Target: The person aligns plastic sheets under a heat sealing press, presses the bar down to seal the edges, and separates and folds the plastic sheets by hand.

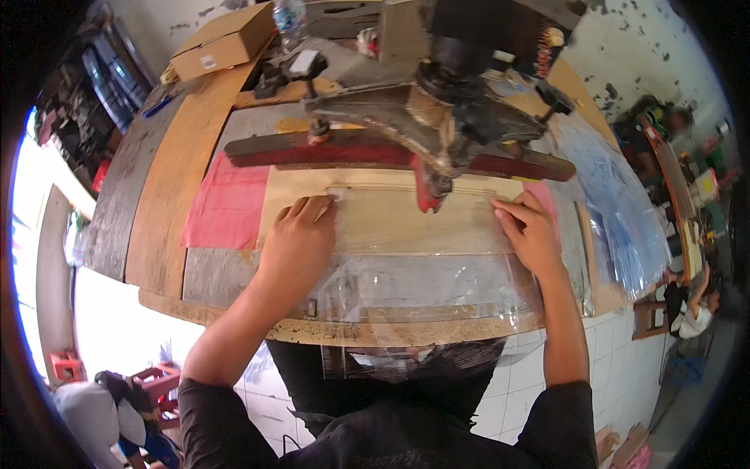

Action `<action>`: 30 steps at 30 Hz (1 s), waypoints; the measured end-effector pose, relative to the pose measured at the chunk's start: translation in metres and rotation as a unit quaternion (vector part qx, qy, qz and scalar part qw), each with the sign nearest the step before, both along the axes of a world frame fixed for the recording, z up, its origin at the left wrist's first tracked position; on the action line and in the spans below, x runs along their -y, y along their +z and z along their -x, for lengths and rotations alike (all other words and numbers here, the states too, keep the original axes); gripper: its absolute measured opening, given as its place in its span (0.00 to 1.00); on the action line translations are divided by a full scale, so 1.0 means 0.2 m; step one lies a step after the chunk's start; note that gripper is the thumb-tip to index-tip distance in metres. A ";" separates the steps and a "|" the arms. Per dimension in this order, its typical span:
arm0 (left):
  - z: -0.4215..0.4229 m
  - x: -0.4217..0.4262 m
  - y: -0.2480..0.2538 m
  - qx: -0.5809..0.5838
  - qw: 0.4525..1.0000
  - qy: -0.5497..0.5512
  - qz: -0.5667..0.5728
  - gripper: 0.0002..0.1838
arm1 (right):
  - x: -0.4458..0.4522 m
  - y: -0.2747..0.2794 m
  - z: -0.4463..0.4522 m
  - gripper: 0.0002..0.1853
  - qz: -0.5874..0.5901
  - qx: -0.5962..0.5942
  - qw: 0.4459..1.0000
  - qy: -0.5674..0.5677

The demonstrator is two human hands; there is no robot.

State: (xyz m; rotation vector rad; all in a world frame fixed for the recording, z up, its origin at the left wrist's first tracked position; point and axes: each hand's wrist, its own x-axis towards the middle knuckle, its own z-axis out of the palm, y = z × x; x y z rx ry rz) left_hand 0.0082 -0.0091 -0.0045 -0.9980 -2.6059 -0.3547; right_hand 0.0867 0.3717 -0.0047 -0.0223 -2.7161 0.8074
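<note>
A clear plastic sheet (422, 273) lies over the work surface and hangs past the table's front edge towards my lap. Its far left corner is pinched by my left hand (299, 234), fingers closed. My right hand (533, 230) pinches the far right corner between thumb and fingers. Under the sheet is a pale yellow mat (297, 184), with pink cloth (223, 205) showing at its left. Just beyond my fingers a long red-edged bar (351, 148) of a press (437, 117) stands over the mat. The contact under my fingertips is partly hidden.
A pile of clear plastic sheets (617, 211) lies on the right of the table. At the back left are a cardboard box (226, 43) and a plastic bottle (289, 17). A blue pen-like object (157, 107) rests on the left planks. Another person (694, 316) is at far right.
</note>
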 end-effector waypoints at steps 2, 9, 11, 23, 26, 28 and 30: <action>-0.01 0.00 0.00 0.022 1.000 0.009 -0.016 0.17 | -0.03 -0.08 0.01 0.12 -0.006 -0.030 0.999 0.011; -0.01 -0.02 0.06 0.061 0.998 0.006 -0.027 0.14 | -0.08 -0.07 0.00 0.13 -0.045 -0.041 0.998 0.030; -0.01 -0.02 0.06 0.062 0.997 0.005 -0.040 0.14 | -0.08 -0.06 0.00 0.14 -0.028 -0.030 0.998 0.037; -0.01 -0.02 0.05 0.057 0.997 -0.004 -0.056 0.13 | -0.09 -0.08 -0.01 0.13 -0.028 -0.045 0.997 0.048; -0.02 -0.02 0.06 0.060 0.996 -0.004 -0.060 0.12 | -0.08 -0.09 -0.01 0.13 -0.023 -0.057 0.997 0.044; -0.01 -0.02 0.05 0.056 0.997 -0.002 -0.061 0.12 | -0.08 -0.09 -0.01 0.13 -0.012 -0.046 0.998 0.038; 0.00 -0.02 0.05 0.050 0.997 0.002 -0.062 0.12 | -0.09 -0.10 0.00 0.13 -0.015 -0.047 0.998 0.037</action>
